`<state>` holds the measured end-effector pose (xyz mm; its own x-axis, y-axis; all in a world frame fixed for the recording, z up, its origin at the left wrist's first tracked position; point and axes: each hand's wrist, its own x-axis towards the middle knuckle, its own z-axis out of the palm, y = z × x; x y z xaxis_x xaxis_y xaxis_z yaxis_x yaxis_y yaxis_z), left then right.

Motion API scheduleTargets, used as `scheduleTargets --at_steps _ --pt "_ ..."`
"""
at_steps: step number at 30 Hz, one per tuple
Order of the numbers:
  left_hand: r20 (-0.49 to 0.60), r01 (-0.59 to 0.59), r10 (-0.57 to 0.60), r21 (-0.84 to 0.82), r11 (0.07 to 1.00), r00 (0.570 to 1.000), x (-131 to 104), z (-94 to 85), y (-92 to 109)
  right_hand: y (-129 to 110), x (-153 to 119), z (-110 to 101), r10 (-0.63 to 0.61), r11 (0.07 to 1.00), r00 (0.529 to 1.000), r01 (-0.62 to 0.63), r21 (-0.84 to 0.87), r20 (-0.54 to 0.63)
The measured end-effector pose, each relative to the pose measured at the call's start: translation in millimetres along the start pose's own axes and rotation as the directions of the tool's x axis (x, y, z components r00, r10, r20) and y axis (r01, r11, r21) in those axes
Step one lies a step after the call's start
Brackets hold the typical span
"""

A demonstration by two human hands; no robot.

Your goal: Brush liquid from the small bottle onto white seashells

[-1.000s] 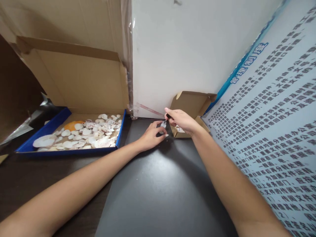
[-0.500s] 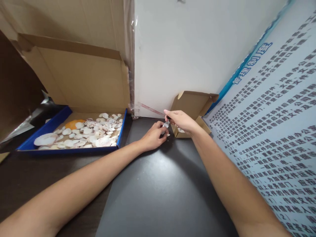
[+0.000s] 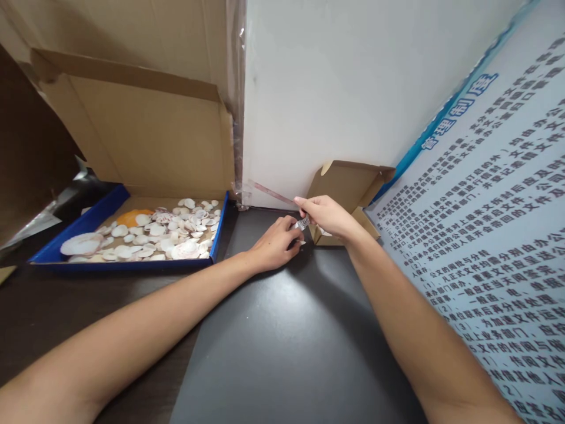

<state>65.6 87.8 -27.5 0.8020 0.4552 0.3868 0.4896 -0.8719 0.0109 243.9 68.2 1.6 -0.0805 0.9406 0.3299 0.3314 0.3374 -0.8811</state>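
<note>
A small silver tube with dark marks lies tilted between my two hands. My left hand, low over the grey mat, has its fingers curled round the tube's lower left end. A small pale shell piece shows at its fingertips; whether they grip it I cannot tell. My right hand is closed in a pinch on the tube's upper end, its thumb and fingertips covering that end. Just behind it stands a small open cardboard box, with something pale inside, partly hidden by the hand.
On the left, a blue-edged cardboard box with its lid raised holds many white shells and an orange shell. A white panel stands behind the hands. A printed board leans along the right.
My right hand's fingers have shifted on the tube, and the black part seen between them is now covered. The tube lies at a flatter tilt. My left hand has barely moved.
</note>
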Motion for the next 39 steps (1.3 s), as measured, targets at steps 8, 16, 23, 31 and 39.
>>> scheduleTargets --at_steps 8,16,23,31,39 --pt "0.013 0.015 -0.016 0.087 0.996 1.0 -0.1 -3.4 3.2 -4.7 -4.2 -4.5 0.042 0.997 0.994 -0.048 0.055 0.1" --pt "0.014 0.009 -0.01 0.05 0.999 1.0 0.4 -2.8 2.8 -4.8 -4.9 -6.9 0.02 0.996 0.99 -0.032 0.082 0.138" --pt "0.003 -0.001 0.0 0.117 0.993 1.0 -1.0 -2.0 1.8 -3.4 -4.0 -8.2 0.03 0.999 0.995 -0.031 0.014 0.094" --pt "-0.014 -0.006 0.006 -0.014 1.0 1.0 -1.3 -2.7 0.6 -5.1 -5.5 -8.2 -0.002 0.999 0.995 -0.003 0.049 0.098" --pt "-0.045 -0.011 0.003 -0.159 0.987 0.999 -0.4 -3.3 -0.2 0.5 -2.1 -11.3 -0.034 0.981 0.994 0.013 0.192 0.104"
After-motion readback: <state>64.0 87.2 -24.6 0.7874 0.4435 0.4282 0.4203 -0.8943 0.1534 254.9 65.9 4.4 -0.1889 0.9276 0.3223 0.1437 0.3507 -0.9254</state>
